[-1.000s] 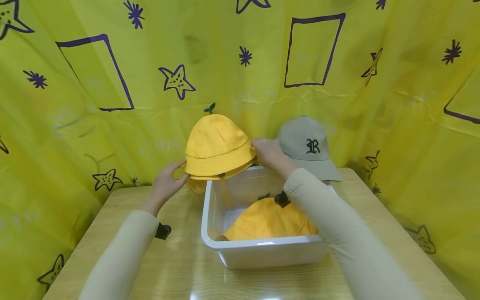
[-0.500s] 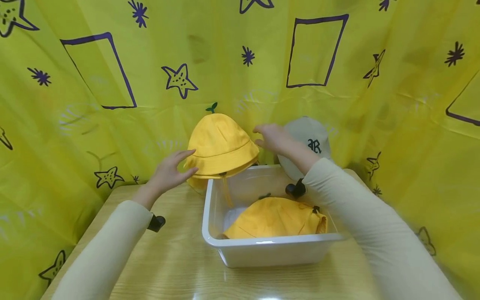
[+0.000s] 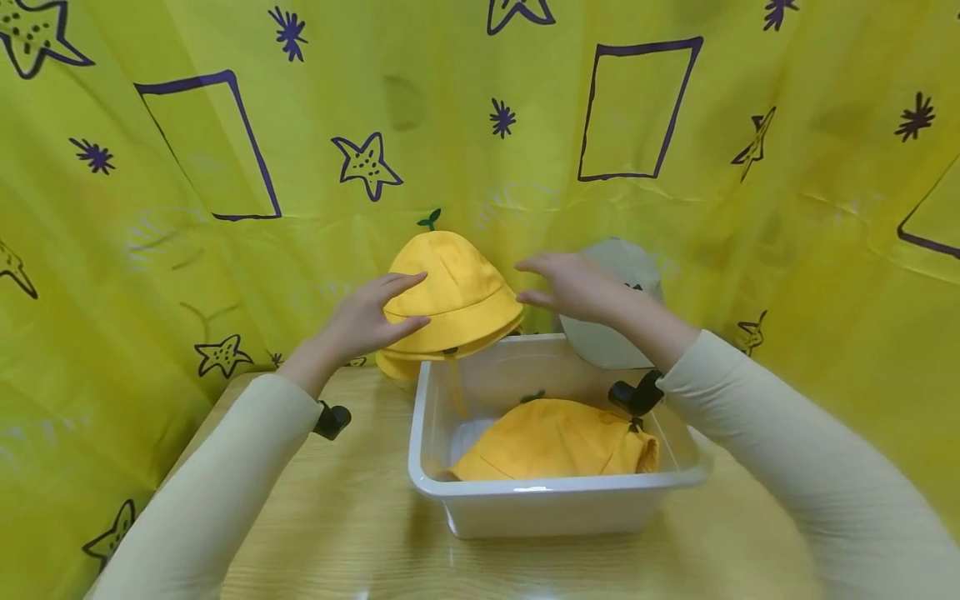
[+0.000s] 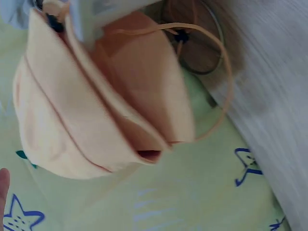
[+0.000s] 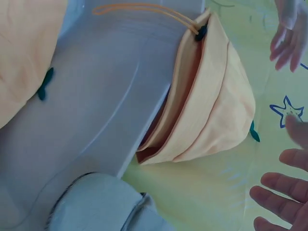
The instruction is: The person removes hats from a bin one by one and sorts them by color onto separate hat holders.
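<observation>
A yellow bucket hat (image 3: 468, 312) with a green sprout on its crown sits at the back left rim of the white bin (image 3: 555, 492); a second yellow brim (image 4: 144, 82) shows beneath it in the left wrist view. My left hand (image 3: 360, 321) is held in front of the hat's left side, thumb and fingers spread, gripping nothing. On the other side, my right hand (image 3: 577, 287) hovers apart from the hat with spread fingers (image 5: 284, 187), overlapping the grey cap (image 3: 603, 343) in the head view. Another yellow hat (image 3: 555, 437) lies inside the bin.
The bin stands on a wooden table (image 3: 337, 500). A yellow curtain (image 3: 450, 100) with purple stars and frames hangs close behind. The upper hat's orange cord (image 5: 144, 7) dangles into the bin. A dark ring (image 4: 219, 43) shows near the lower hat.
My right hand has let go of the hat's brim and drawn back to the right. My left hand has left the brim and risen rightward in front of the hat. The hat stays in place.
</observation>
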### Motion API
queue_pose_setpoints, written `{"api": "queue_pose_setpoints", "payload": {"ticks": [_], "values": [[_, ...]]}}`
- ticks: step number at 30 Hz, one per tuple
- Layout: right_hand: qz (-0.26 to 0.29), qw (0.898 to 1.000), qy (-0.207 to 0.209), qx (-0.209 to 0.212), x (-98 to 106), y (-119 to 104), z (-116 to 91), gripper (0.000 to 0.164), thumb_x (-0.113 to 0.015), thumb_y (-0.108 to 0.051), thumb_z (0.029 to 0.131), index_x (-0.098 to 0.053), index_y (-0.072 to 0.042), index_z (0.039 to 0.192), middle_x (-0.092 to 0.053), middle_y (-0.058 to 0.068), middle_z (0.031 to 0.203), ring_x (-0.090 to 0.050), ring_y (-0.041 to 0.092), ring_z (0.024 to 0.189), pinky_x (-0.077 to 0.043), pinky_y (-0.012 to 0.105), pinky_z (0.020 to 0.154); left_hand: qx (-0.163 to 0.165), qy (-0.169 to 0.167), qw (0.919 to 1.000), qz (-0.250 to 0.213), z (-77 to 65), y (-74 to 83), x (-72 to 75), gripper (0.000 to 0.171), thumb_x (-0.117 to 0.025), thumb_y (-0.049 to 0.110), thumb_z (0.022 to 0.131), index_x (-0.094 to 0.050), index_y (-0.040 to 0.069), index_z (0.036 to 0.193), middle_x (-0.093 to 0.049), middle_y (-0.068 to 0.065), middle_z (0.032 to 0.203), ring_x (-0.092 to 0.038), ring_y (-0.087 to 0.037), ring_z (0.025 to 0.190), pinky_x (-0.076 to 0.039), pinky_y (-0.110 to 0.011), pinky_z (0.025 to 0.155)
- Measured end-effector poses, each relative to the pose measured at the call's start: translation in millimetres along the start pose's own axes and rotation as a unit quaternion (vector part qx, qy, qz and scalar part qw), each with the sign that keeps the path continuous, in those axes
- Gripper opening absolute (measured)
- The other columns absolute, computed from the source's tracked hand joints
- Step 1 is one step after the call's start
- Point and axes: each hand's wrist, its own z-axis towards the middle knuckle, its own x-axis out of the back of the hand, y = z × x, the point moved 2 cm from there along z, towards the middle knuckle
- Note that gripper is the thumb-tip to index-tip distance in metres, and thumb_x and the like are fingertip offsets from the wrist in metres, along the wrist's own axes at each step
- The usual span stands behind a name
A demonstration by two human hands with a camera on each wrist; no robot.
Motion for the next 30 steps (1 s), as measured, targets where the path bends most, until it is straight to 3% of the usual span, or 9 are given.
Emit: {"api": "queue_pose_setpoints", "payload": {"ticks": [9,11,15,18,25,30], "values": [[0.050,0.998,-0.015,0.032,-7,11,-23,0.069,-0.056,-0.041,0.094,-0.033,-0.002,0.145,-0.038,0.017,0.147,-0.050,0.034,0.121,-0.033,0.050,0.107,0.004,-0.054,0.9984,-0.015,22.4,22.2,-7.1,0.069,-0.065,0.043,0.087,-0.040,0.015,0.145,-0.045,-0.010,0.143,-0.043,-0.027,0.131,-0.035,-0.045,0.107],[0.048,0.998,-0.024,0.033,-6,14,-27,0.075,-0.055,-0.046,0.093,-0.027,-0.002,0.147,-0.033,0.017,0.150,-0.046,0.034,0.126,-0.028,0.051,0.110,0.008,-0.069,0.9974,-0.021,28.7,27.9,-9.5,0.071,-0.063,0.045,0.087,-0.037,0.016,0.146,-0.044,-0.008,0.145,-0.041,-0.026,0.132,-0.034,-0.045,0.108],[0.044,0.998,-0.033,0.034,-6,19,-37,0.084,-0.053,-0.050,0.092,-0.018,-0.001,0.150,-0.022,0.019,0.154,-0.022,0.035,0.141,-0.010,0.054,0.115,0.009,-0.076,0.9962,-0.042,40.6,40.0,-14.9,0.075,-0.064,0.045,0.086,-0.034,0.014,0.147,-0.041,-0.007,0.147,-0.042,-0.024,0.132,-0.033,-0.043,0.109],[0.037,0.998,-0.037,0.036,-7,23,-45,0.084,-0.054,-0.048,0.092,-0.015,-0.001,0.150,-0.018,0.019,0.155,-0.016,0.034,0.143,-0.002,0.056,0.114,0.015,-0.083,0.9948,-0.057,47.8,48.6,-20.0,0.076,-0.064,0.044,0.087,-0.032,0.014,0.148,-0.042,-0.005,0.147,-0.043,-0.022,0.131,-0.034,-0.042,0.108],[0.007,0.999,-0.035,0.038,-7,28,-71,0.085,-0.057,-0.048,0.091,-0.016,-0.004,0.151,-0.014,0.017,0.157,-0.010,0.033,0.145,-0.003,0.059,0.113,0.016,-0.140,0.9877,-0.067,61.8,67.6,-36.4,0.079,-0.062,0.050,0.086,-0.028,0.019,0.150,-0.040,-0.003,0.148,-0.040,-0.020,0.133,-0.035,-0.041,0.107],[0.003,0.998,-0.028,0.047,-8,29,-91,0.088,-0.060,-0.048,0.089,-0.014,-0.006,0.152,-0.013,0.015,0.157,-0.010,0.037,0.144,-0.005,0.062,0.111,-0.014,-0.171,0.9818,-0.082,69.5,79.1,-50.6,0.080,-0.064,0.046,0.085,-0.028,0.014,0.149,-0.041,-0.005,0.147,-0.038,-0.020,0.135,-0.032,-0.036,0.110]]}}
